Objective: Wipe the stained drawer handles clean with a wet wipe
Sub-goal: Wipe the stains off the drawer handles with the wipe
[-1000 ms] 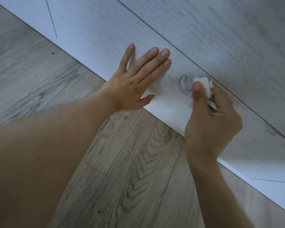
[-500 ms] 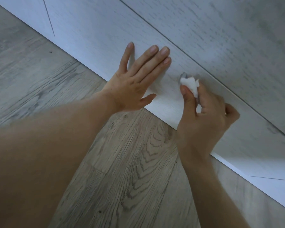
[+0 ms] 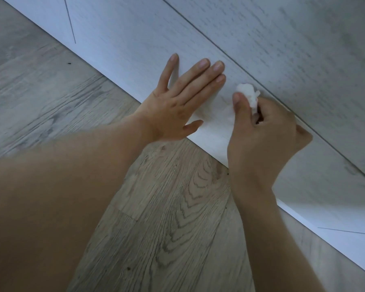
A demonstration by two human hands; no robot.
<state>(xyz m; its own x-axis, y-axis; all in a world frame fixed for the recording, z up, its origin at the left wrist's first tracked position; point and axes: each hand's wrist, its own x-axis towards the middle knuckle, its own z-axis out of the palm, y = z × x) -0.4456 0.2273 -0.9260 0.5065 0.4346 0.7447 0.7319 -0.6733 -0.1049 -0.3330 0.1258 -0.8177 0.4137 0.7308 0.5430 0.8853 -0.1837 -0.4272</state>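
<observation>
The drawer front (image 3: 118,45) is pale white-grey with a fine, faint wood grain of short dashes, and thin dark seams cross it. The panel above (image 3: 303,49) is a slightly greyer white with the same speckled grain. The wet wipe (image 3: 248,93) is plain white, unpatterned. The floor (image 3: 167,218) is grey-brown laminate with bold dark arched grain, washed paler grey toward its left edge.
</observation>
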